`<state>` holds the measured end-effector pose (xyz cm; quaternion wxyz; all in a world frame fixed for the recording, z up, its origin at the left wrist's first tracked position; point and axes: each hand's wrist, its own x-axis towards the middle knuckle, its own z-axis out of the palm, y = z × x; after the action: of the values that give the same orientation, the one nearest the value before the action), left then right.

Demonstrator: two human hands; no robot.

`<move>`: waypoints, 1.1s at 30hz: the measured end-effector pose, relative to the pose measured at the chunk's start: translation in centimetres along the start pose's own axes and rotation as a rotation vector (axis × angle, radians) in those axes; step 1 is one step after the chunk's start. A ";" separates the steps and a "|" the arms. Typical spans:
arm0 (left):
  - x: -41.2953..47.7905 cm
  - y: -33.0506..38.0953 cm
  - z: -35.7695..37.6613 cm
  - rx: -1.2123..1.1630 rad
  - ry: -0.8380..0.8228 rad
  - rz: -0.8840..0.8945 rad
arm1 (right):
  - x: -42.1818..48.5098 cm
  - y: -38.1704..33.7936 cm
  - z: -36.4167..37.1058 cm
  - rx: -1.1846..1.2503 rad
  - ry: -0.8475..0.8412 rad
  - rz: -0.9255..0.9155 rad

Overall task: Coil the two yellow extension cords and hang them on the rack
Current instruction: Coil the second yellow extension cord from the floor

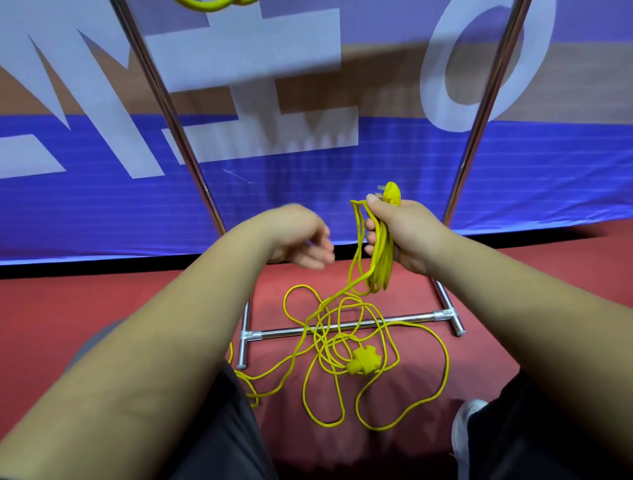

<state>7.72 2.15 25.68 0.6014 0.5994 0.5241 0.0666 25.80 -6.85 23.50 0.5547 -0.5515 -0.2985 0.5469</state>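
While the right hand (407, 233) curls its fingers tight round a bunch of loops of a yellow extension cord (379, 270), with the plug (392, 193) poking out on top, the left hand (301, 240) hangs just beside it with loose, open fingers and holds nothing; it looks blurry. From the bunch, the rest of the cord drops to the red floor (68, 301) and lies there all tangled, with its fat socket end (364, 361) in the middle. Some of the tangle lies across the bottom bar (407, 317) of the rack (488, 102). I think this cord is not yet half coiled. To do it well, the left hand should take the strand that hangs down, slide along it, and bring up 1 loop at a time, each as long as the others, so the tangle does not knot or catch on the bar. Farther back, 2 shiny posts (161, 96) stand before a blue banner (342, 198). At the very top edge, a bit of another yellow cord (205, 4) shows, maybe already hung.
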 end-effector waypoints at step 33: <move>5.3 -9.6 3.3 1.033 -0.693 -0.069 | 0.2 -6.3 -4.0 0.545 -0.192 0.080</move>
<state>7.16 1.16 14.31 0.3705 0.7825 0.2821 -0.4133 31.30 -6.50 28.47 0.6294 -0.3390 -0.1696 0.6783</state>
